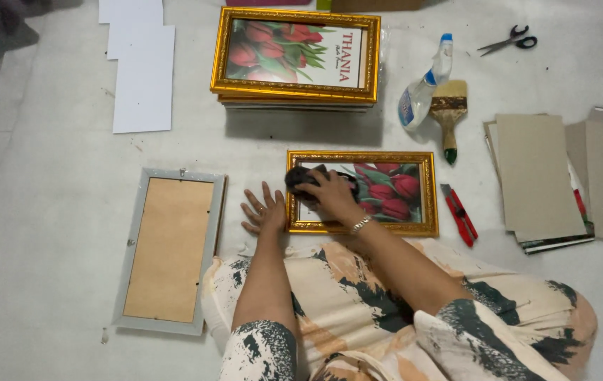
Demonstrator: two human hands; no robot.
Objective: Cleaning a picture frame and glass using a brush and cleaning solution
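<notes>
A small gold-framed picture of red tulips [400, 190] lies flat on the white floor in front of me. My right hand [331, 194] presses a dark cloth [303, 178] onto the left part of its glass. My left hand [264, 209] rests flat with fingers spread on the floor, touching the frame's left edge. A bracelet sits on my right wrist.
A silver frame [169, 250] lies face down at the left. A stack of gold frames [296, 58] is behind, with white sheets [142, 77] to its left. Spray bottle [423, 88], paintbrush [449, 116], scissors [509, 41], red cutter [460, 214] and cardboard sheets [541, 176] lie at the right.
</notes>
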